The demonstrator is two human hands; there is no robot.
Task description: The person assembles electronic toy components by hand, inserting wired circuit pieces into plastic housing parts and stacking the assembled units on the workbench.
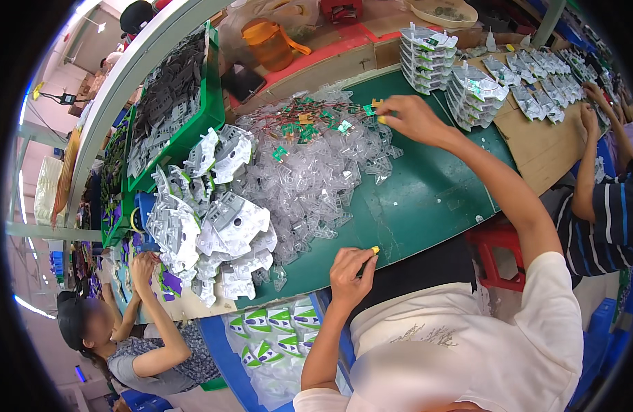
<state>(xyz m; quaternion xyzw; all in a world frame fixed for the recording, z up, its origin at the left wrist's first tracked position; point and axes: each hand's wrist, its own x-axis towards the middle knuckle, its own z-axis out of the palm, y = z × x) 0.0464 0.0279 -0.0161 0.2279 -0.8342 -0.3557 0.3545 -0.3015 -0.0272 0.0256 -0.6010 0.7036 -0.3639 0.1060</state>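
Observation:
My right hand (416, 119) reaches over the far side of the green work table, its fingers pinched at a small green circuit board (369, 110) with a yellowish part beside the fingertips. A yellow cover shows on one of its fingertips. My left hand (351, 278) is at the near table edge, fingers curled and a yellow tip at the index finger. Whether anything small lies in it cannot be seen. Between the hands and to the left spreads a big heap of clear plastic pieces (309, 178). More green boards with red wires (303, 117) lie on its far side.
Silver-grey molded housings (227, 226) pile up at left, before a green crate (210, 82) of grey parts. Stacked housings (426, 58) stand far right. An orange mug (267, 44) sits behind. Co-workers (145, 336) work at left and right (605, 220). A blue bin (227, 357) holds white-green parts.

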